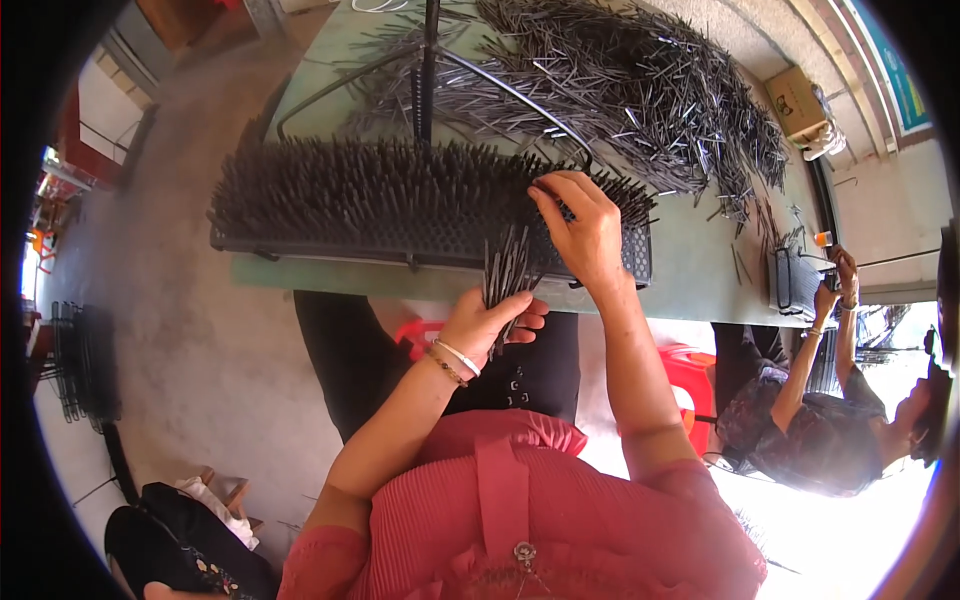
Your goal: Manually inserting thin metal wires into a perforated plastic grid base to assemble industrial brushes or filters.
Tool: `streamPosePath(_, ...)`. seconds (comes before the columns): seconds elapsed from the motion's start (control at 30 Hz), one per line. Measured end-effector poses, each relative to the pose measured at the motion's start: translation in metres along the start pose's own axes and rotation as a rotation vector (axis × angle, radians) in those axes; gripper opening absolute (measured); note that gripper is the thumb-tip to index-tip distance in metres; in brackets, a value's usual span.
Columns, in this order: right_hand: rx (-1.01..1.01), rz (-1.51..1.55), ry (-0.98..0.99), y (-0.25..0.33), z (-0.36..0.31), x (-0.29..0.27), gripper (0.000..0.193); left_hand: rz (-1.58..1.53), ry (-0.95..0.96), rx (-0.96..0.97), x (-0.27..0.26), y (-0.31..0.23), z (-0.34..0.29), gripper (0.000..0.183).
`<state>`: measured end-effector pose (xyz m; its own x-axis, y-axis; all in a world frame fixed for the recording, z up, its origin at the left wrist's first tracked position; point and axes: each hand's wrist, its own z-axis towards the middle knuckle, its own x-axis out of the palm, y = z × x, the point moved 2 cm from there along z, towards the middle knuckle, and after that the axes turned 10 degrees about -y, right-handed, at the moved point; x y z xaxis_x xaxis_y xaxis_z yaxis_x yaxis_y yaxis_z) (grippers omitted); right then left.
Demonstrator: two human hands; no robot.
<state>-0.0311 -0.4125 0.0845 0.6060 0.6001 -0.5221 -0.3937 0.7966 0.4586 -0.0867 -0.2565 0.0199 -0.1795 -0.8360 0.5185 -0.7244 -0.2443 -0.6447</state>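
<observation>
A long black perforated tray (420, 258) lies along the near edge of the table. Thin dark sticks (340, 185) stand upright and close together in most of its holes, while bare holes show in front of my right hand's side. Just in front of the tray, my left hand (492, 318) is closed around a loose bundle of the same dark sticks (508, 262), which points upward. My right hand (582, 222) is over the tray's right part, thumb and fingertips pinched low among the standing sticks. What lies between those fingertips is too small to make out.
A big heap of loose dark sticks (640, 90) covers the far side of the green table (690, 270). A black metal stand (428, 80) rises behind the tray. At the right, another person (825, 420) handles a smaller tray (795, 280). A red stool (690, 385) is below the table.
</observation>
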Motion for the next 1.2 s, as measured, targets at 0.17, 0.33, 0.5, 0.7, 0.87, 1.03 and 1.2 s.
streamPosePath(0.17, 0.207, 0.042, -0.133, 0.006, 0.002, -0.008, 0.02, -0.038, 0.003, -0.026, -0.001, 0.004, 0.0, 0.023)
streamPosePath(0.33, 0.289, 0.121, -0.23, -0.008, -0.006, -0.015, 0.034, -0.046, 0.062, -0.001, 0.004, 0.003, 0.0, 0.022)
streamPosePath(0.5, 0.23, 0.128, -0.293, -0.017, -0.014, -0.003, 0.038, -0.077, 0.018, 0.006, 0.005, 0.009, 0.006, 0.024)
streamPosePath(0.7, 0.045, -0.143, -0.294, -0.012, -0.012, -0.003, 0.034, -0.053, 0.027, -0.052, 0.006, 0.002, 0.002, 0.025)
streamPosePath(0.87, 0.128, -0.101, -0.307, -0.017, -0.014, -0.002, 0.033, -0.043, -0.007, -0.108, 0.009, -0.001, -0.004, 0.027)
streamPosePath(1.03, 0.101, -0.095, -0.263, -0.016, -0.016, 0.0, 0.03, -0.048, -0.005, -0.104, 0.006, 0.004, 0.0, 0.028)
streamPosePath(1.2, -0.064, -0.149, -0.198, -0.014, -0.014, 0.0, 0.021, 0.004, 0.019, -0.044, 0.005, 0.008, 0.005, 0.029)
